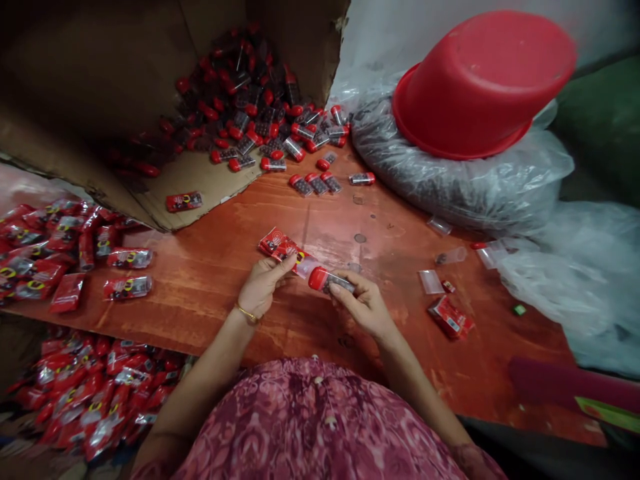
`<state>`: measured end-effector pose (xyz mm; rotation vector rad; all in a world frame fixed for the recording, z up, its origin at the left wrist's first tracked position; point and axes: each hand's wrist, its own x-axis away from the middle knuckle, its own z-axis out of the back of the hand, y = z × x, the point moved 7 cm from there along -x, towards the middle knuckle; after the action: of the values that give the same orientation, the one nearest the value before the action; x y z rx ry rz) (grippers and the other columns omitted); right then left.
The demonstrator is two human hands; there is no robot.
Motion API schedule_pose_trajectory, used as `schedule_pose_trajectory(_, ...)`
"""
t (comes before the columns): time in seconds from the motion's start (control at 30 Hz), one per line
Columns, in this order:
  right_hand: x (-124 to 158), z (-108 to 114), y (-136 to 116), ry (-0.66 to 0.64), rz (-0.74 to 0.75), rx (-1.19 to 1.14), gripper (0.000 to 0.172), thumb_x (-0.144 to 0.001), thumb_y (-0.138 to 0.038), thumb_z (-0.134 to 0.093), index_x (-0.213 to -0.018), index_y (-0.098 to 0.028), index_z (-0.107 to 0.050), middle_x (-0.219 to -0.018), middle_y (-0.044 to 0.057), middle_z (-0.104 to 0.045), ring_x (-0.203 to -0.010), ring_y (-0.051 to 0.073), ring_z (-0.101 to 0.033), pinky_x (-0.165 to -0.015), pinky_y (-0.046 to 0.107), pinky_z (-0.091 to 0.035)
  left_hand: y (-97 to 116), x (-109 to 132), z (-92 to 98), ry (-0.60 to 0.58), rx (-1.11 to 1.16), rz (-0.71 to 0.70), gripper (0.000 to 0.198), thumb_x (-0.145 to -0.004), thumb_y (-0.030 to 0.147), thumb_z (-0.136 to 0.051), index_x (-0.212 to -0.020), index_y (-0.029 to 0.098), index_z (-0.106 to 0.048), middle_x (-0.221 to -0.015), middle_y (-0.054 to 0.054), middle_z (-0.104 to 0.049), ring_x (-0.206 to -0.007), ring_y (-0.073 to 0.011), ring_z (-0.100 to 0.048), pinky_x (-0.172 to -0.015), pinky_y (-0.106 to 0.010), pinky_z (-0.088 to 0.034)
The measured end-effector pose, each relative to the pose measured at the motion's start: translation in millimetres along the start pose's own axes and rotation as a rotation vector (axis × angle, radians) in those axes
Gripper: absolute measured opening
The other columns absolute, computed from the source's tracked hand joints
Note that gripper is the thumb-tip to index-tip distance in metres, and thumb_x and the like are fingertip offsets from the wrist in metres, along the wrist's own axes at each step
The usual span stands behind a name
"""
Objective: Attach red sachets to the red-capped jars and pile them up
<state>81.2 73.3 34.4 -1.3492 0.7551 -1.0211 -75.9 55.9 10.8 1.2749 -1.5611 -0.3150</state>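
My left hand (260, 287) is closed on a red printed packet (283, 248), whose clear open end points right. My right hand (363, 307) grips a small clear vial with a red cap (327, 281), its cap end touching the packet's mouth. Both hands hover just above the reddish wooden table (210, 267), in the middle near me.
A tipped cardboard box (100, 80) at the back left spills several red-capped vials (260, 127). Filled red packets (55, 247) lie at the left and in a heap below the table (95, 393). A red basin (480, 80) rests upside down on a plastic bag (450, 180). Loose packets (450, 317) lie right.
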Motion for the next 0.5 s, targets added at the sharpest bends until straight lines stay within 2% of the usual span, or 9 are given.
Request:
schedule_pose_trajectory(0.13,-1.5,-3.2,-3.6,-0.045,-0.011,0.008,0.028,-0.073,-0.044,-0.061,-0.079,-0.017,-0.06,-0.051,-0.004,-0.047,-0.045,0.008,-0.039,-0.043,0.021,-0.03,5.7,0.3,-5.1,-0.076,-0.07,-0.076,0.03,-0.049,0.034,-0.082,-0.068,0.013,-0.07,-0.068,-0.002,-0.069,-0.061,-0.0112,-0.059,-0.064,-0.023,-0.046)
schedule_pose_trajectory(0.27,-0.7,-2.3,-3.8,-0.038,-0.006,0.012,0.025,-0.072,-0.041,-0.061,-0.077,-0.016,-0.061,-0.054,-0.003,-0.049,-0.045,0.008,-0.039,-0.043,0.021,-0.029,8.6,-3.2,0.5,-0.026,-0.112,-0.142,0.033,-0.051,0.038,-0.08,-0.072,0.013,-0.072,-0.072,-0.003,-0.07,-0.066,-0.0123,-0.06,-0.069,-0.024,-0.045)
schedule_pose_trajectory(0.37,1.3,2.2,-3.9,0.005,0.003,0.028,0.024,-0.071,-0.04,-0.061,-0.076,-0.017,-0.061,-0.055,-0.003,-0.049,-0.046,0.008,-0.039,-0.043,0.021,-0.029,8.0,-5.1,3.1,0.003,-0.132,-0.136,0.035,-0.053,0.041,-0.078,-0.073,0.013,-0.072,-0.074,-0.004,-0.07,-0.068,-0.0125,-0.06,-0.07,-0.024,-0.045)
schedule_pose_trajectory(0.5,1.7,4.3,-3.8,0.016,-0.008,0.036,0.023,-0.071,-0.039,-0.061,-0.077,-0.017,-0.062,-0.054,-0.003,-0.049,-0.046,0.008,-0.039,-0.043,0.021,-0.03,8.3,-4.3,-2.5,-0.044,-0.16,-0.133,0.033,-0.054,0.041,-0.077,-0.072,0.013,-0.072,-0.074,-0.004,-0.07,-0.068,-0.0124,-0.06,-0.071,-0.024,-0.045)
